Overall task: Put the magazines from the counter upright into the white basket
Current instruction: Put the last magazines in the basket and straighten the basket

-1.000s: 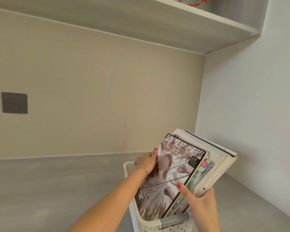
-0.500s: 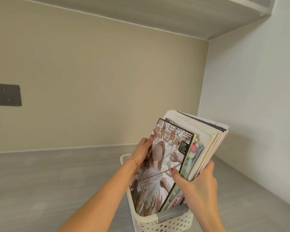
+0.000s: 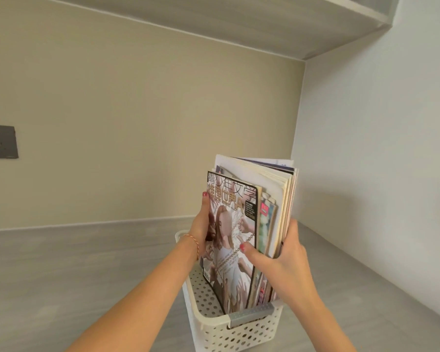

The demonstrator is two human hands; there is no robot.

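A stack of glossy paper magazines stands upright in the white perforated plastic basket, its lower edges down inside the basket at the right-hand side and most of its height rising above the rim. The front magazine has a black-bordered cover with large Chinese characters across the top and a figure in white below; behind it sit several taller issues with pale covers, their top edges fanned slightly toward the right. The left hand presses flat against the stack's left edge, fingers pointing up — its grip is on the magazines, with a thin red cord bracelet around the wrist. The right hand clasps the stack from the right, thumb across the front cover and the other fingers wrapped behind, so its grip is also closed on the magazines. Nails on both hands are painted red. The basket has a grey handle insert on its near end and rests on the grey wood-grain table, near the corner where a beige back wall meets a white side wall. A dark grey wall socket sits on the beige wall at far left, and a grey shelf spans overhead.
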